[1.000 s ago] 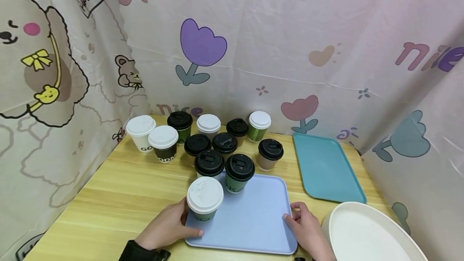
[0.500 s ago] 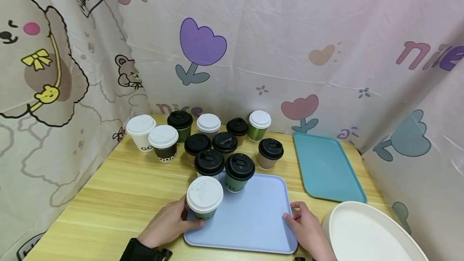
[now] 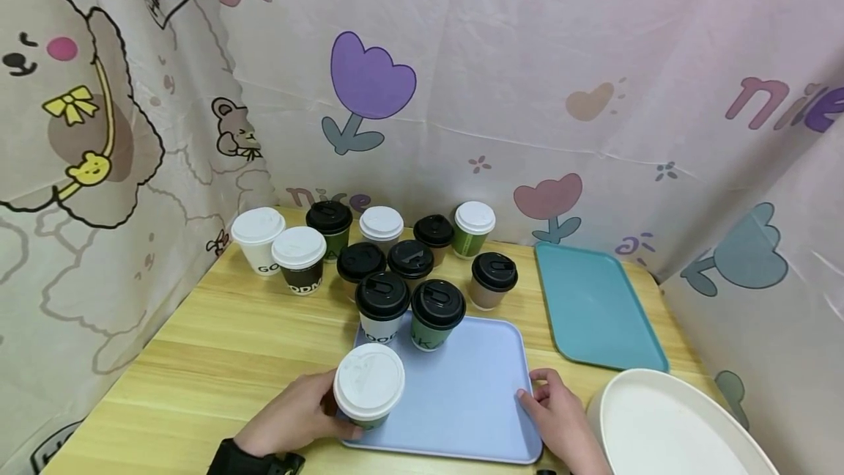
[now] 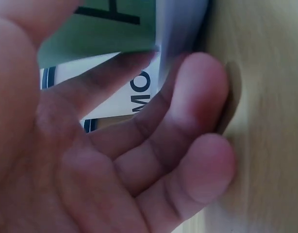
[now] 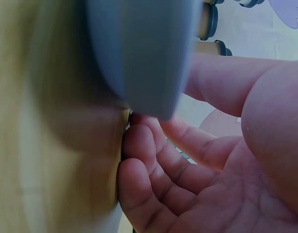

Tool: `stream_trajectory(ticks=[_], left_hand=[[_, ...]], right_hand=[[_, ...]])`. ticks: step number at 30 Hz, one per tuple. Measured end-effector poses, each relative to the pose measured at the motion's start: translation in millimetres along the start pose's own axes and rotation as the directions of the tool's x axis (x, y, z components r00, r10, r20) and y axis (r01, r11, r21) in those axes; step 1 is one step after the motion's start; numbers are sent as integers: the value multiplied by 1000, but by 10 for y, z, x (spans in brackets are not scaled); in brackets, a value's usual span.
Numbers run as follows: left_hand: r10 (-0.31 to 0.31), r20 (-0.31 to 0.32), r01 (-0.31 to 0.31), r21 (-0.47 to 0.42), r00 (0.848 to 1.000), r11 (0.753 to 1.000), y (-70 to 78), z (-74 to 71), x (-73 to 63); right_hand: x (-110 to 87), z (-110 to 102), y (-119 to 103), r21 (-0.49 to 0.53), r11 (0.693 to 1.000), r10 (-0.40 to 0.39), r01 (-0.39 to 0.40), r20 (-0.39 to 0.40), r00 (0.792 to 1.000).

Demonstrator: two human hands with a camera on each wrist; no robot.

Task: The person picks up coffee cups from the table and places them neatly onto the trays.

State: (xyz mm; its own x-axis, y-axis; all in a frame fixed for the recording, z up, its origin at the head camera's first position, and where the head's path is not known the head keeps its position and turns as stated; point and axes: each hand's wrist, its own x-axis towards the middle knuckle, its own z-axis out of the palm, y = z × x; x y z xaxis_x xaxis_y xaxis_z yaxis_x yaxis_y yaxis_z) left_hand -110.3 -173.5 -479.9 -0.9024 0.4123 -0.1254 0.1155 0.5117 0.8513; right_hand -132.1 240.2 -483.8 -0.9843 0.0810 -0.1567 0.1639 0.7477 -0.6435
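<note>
Near the front-left corner of the lavender tray (image 3: 464, 398) is a green paper cup (image 4: 103, 36) with a white lid (image 3: 369, 381). My left hand (image 3: 290, 415) holds this cup low down from its left side, thumb at the front; in the left wrist view the other fingertips lie close to the tabletop. My right hand (image 3: 560, 416) pinches the tray's right edge, thumb over the rim and fingers curled beside it. At the tray's back left stand a green cup with a black lid (image 3: 438, 306) and a white lettered cup with a black lid (image 3: 382, 299).
Several more lidded cups stand behind the tray, among them a brown one (image 3: 493, 281) and a black one with a white lid (image 3: 299, 255). A teal tray (image 3: 600, 306) lies at the right. A large white round container (image 3: 679, 427) fills the front right.
My left hand has drawn the white-lidded cup towards me and slightly left along the tray. Lettering on the white cup behind it now shows. My right hand stays at the tray's edge.
</note>
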Motion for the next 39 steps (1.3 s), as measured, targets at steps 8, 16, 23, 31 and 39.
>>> stream_trajectory(ticks=[8,16,23,31,39], left_hand=[[18,30,-18,-19,999,1000,14,-7,-45],[42,32,-41,-28,999,999,-1,-7,-57],[29,21,-29,-9,999,1000,6,1,-42],[-17,-88,26,104,996,994,58,57,50],[-25,-177,51,146,984,988,70,93,82]], right_hand=[[5,5,-12,-4,1000,11,-11,2,1000],[10,8,-8,-8,1000,12,-12,4,1000],[9,-2,-16,-9,1000,7,-7,9,1000],[14,-5,-18,-21,1000,18,-18,7,1000],[11,-5,-27,-13,1000,8,-8,16,1000]])
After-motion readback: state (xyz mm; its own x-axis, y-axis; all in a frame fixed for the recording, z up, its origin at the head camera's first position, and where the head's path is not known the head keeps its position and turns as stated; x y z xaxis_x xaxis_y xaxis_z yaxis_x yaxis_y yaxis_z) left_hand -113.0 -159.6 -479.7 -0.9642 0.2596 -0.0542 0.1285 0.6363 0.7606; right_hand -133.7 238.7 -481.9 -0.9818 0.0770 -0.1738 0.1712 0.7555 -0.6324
